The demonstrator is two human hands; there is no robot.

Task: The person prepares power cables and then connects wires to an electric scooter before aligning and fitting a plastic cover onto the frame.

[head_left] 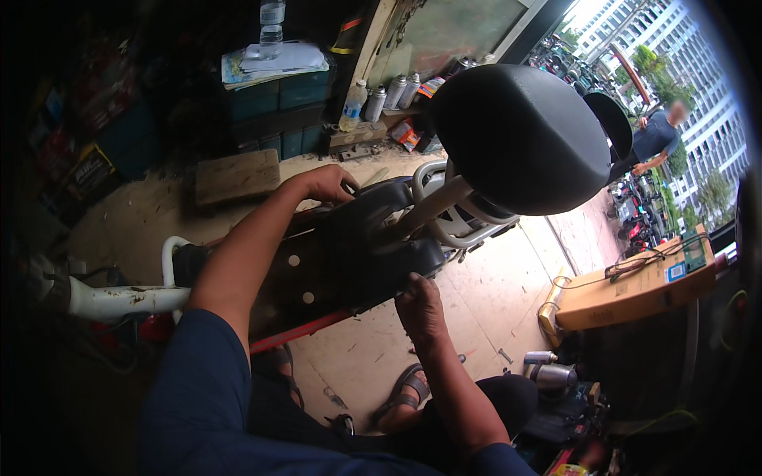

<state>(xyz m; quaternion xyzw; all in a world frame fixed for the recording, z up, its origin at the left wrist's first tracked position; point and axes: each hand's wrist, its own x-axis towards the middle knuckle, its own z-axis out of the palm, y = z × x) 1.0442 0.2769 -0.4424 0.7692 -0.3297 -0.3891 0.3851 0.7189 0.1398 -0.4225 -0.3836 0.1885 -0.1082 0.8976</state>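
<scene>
An electric scooter lies across the view, with a black seat [520, 139] on a pale metal post [432, 210]. Around the post's foot sits a black plastic cover [357, 230], joining the dark footboard [294, 278]. My left hand [327, 184] is at the cover's far side, fingers curled down over its edge; the fingertips are partly hidden. At the near corner of the cover, my right hand [422, 309] is closed, thumb up against the edge. Its other fingers are tucked under and hard to see.
Spray cans [394, 91] and a plastic bottle [353, 105] stand by the far wall. A wooden board [237, 176] lies on the floor. To the right are a cardboard box [635, 285] with a cable and a metal jug [553, 376]. A person [659, 139] is outside.
</scene>
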